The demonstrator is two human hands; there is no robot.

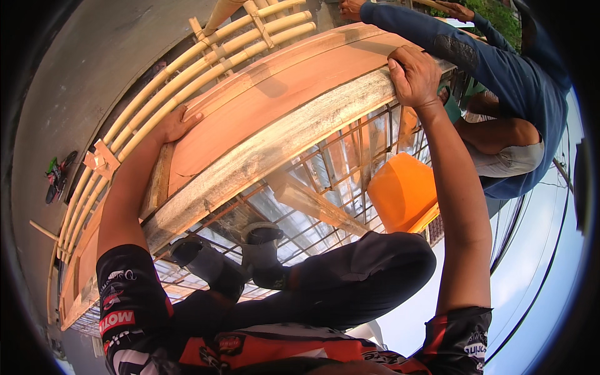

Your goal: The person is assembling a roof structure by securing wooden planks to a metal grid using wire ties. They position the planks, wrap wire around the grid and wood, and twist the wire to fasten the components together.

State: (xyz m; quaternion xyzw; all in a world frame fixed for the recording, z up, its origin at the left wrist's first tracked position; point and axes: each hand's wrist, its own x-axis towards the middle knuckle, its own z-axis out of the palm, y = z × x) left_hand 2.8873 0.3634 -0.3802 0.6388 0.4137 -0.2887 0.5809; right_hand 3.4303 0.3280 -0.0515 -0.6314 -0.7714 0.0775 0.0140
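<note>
A long formwork trough of reddish-brown plywood (284, 94) runs from lower left to upper right in front of me. Its near side carries a rough pale timber beam (275, 140). My right hand (415, 75) is closed over the beam towards its right end, knuckles up and thumb against the wood. My left hand (174, 127) grips the far plank (231, 97), the thumb along its inner side and the other fingers partly hidden over the edge. A short wooden piece (159, 178) stands crosswise below my left forearm.
Bamboo poles (206, 72) run along the far side, high above a grey road with a parked motorcycle (57, 177). A rebar grid (337, 169) lies beneath my feet. An orange plastic container (403, 190) sits near my right arm. A co-worker in a blue top (519, 94) crouches at right.
</note>
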